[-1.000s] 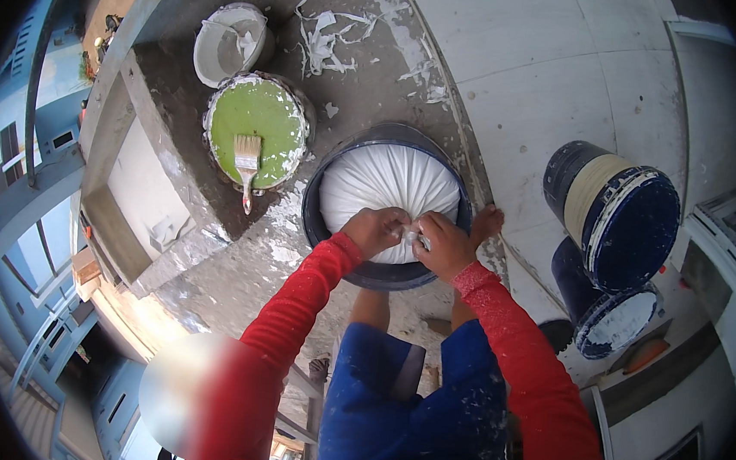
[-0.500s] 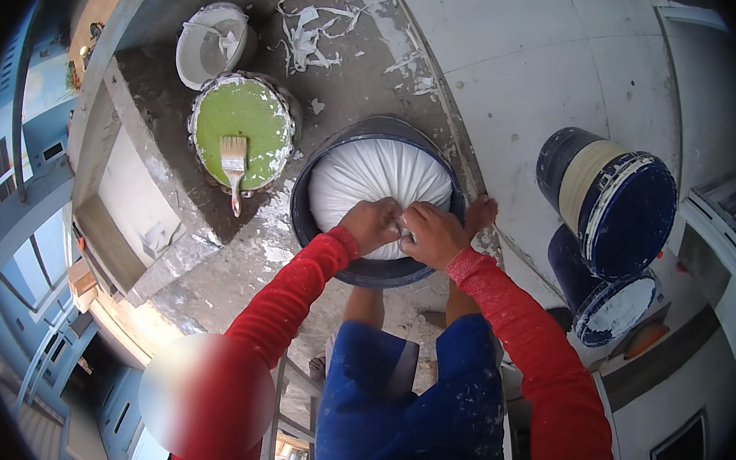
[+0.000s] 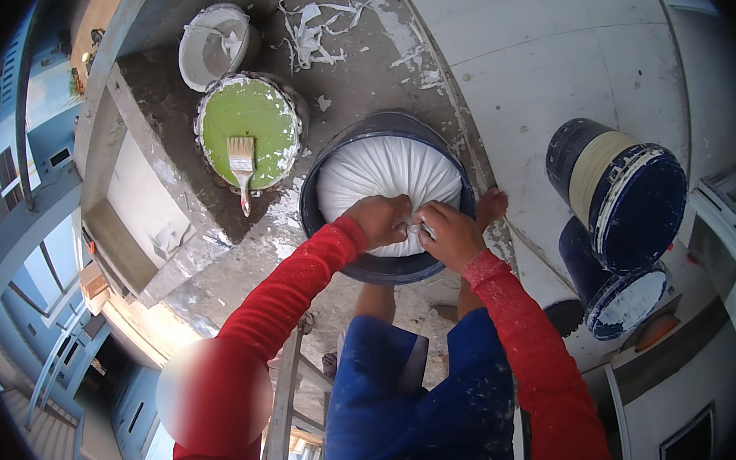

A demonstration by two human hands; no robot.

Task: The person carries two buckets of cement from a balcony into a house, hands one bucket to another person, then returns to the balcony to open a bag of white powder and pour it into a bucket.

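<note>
A bulging white plastic bag (image 3: pixel 390 169), pleated toward its gathered top, fills a dark blue bucket (image 3: pixel 309 200) between my feet. My left hand (image 3: pixel 378 220) is closed on the near side of the bag's gathered neck, fingers curled. Beside it, my right hand (image 3: pixel 449 235) pinches the same gathered plastic, and a bit of white shows between its thumb and fingers. A small gap separates the two hands. The bag's tip is mostly hidden under my fingers.
To the left, a paintbrush (image 3: pixel 241 168) lies on a green lid (image 3: pixel 225 124) spotted with white. Behind it stands a white pail (image 3: pixel 198 57). Torn white scraps (image 3: pixel 310 35) litter the concrete. Two dark blue buckets, one banded in tape (image 3: pixel 601 173) and one white-smeared (image 3: pixel 630 304), are at right.
My hands have drawn slightly apart at the bag's neck, and the right has turned a little. The whole view has shifted slightly; the buckets and brush keep their places.
</note>
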